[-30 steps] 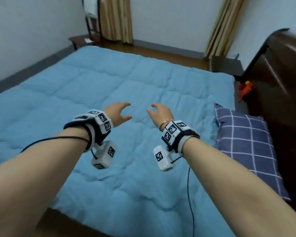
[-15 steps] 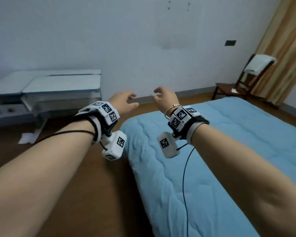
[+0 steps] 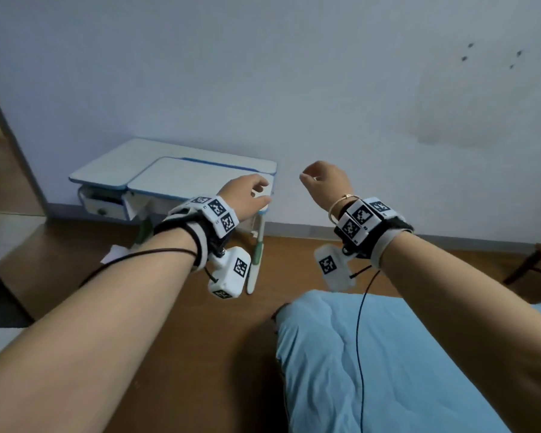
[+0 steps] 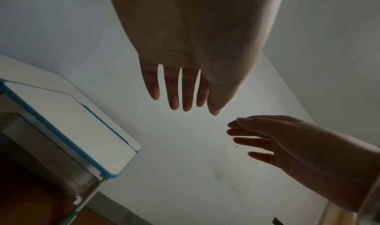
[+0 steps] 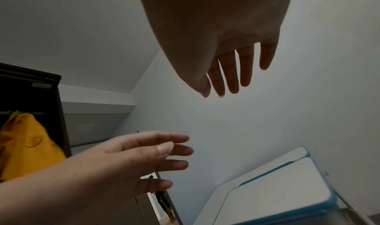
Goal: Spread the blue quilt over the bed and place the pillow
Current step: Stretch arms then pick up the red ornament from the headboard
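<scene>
The blue quilt (image 3: 372, 364) covers the bed's corner at the lower right of the head view. My left hand (image 3: 247, 195) and right hand (image 3: 324, 182) are raised in the air, away from the quilt, facing the wall. Both hold nothing. In the left wrist view the left hand (image 4: 185, 88) has straight, relaxed fingers, with the right hand (image 4: 267, 140) beside it. In the right wrist view the right hand (image 5: 232, 72) is likewise relaxed, and the left hand (image 5: 133, 155) shows below it. The pillow is out of view.
A small white and blue desk (image 3: 175, 176) stands against the wall ahead, on brown wooden floor (image 3: 175, 339). A chair leg (image 3: 525, 264) shows at the right edge. A dark wardrobe (image 5: 30, 90) with a yellow garment (image 5: 26, 144) appears in the right wrist view.
My view has swung left, away from the bed and pillow, toward the wall and desk. Both empty hands stayed raised in front of me.
</scene>
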`<state>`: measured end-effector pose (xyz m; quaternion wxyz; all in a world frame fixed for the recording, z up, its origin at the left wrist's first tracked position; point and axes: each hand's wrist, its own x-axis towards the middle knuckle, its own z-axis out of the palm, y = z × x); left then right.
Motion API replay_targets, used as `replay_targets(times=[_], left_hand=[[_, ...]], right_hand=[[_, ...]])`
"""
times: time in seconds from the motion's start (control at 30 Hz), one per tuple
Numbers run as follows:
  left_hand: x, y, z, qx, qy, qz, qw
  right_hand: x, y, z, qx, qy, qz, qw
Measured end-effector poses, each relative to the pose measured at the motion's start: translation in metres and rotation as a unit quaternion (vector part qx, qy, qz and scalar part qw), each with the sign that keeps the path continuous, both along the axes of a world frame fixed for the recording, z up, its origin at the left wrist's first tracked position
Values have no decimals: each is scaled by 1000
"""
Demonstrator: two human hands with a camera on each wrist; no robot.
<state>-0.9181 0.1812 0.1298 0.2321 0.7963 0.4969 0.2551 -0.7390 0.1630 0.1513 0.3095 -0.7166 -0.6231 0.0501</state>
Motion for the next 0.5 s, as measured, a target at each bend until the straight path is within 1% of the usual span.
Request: replay_targets(times=[0.13,0.27,0.37,0.5], left_hand=[[9,121,-3,0,-13,-5,1000],[41,245,10,9,-32,-55,998],[87,333,31,14,-61,-99,993],[170,414,56,19,-78,-181,980]], right_hand=[[0,115,6,14,-14,-3,1000],[25,212,18,59,-12,-37,997],[63,279,34,91,-10,-82,992],[131,342,53,83,-23,-153,984]])
